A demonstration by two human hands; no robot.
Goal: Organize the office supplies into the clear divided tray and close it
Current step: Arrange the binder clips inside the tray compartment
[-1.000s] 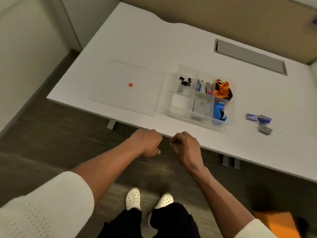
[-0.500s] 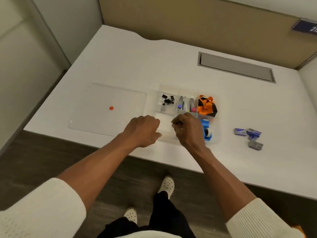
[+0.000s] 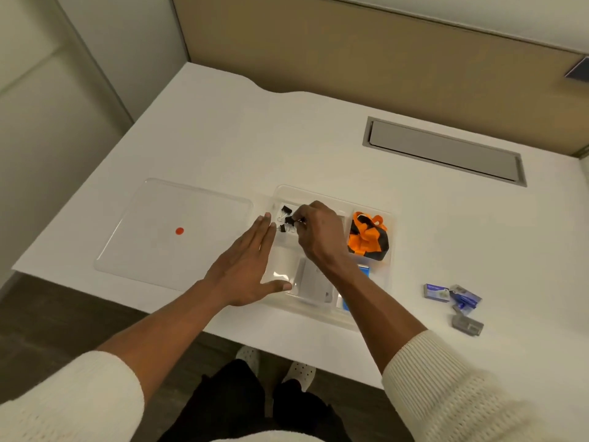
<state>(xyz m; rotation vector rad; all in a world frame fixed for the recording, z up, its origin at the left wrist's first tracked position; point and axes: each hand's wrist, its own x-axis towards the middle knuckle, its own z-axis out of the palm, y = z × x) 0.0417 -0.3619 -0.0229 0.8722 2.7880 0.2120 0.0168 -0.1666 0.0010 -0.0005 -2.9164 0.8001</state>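
The clear divided tray [image 3: 322, 309] sits on the white desk near its front edge. Its far left compartment holds small black binder clips [image 3: 286, 209]. My right hand [image 3: 318, 232] reaches into that compartment, fingertips pinched on one binder clip. My left hand [image 3: 250, 266] lies flat and open against the tray's left side, thumb at its near wall. An orange and black bundle [image 3: 367, 235] fills the far right compartment. A blue item [image 3: 364, 270] and a white box [image 3: 314, 282] lie in the near compartments. The clear lid [image 3: 165, 237], with a red dot, lies flat to the left.
Small purple and grey staple boxes [image 3: 454, 298] lie on the desk [image 3: 318, 148] right of the tray. A grey cable hatch [image 3: 443, 151] is set into the desk at the back right. A tan partition stands behind the desk.
Both hands moved forward from the desk edge to the tray. My left hand opened flat beside it. My right hand reached into the binder clip compartment. The camera moved closer.
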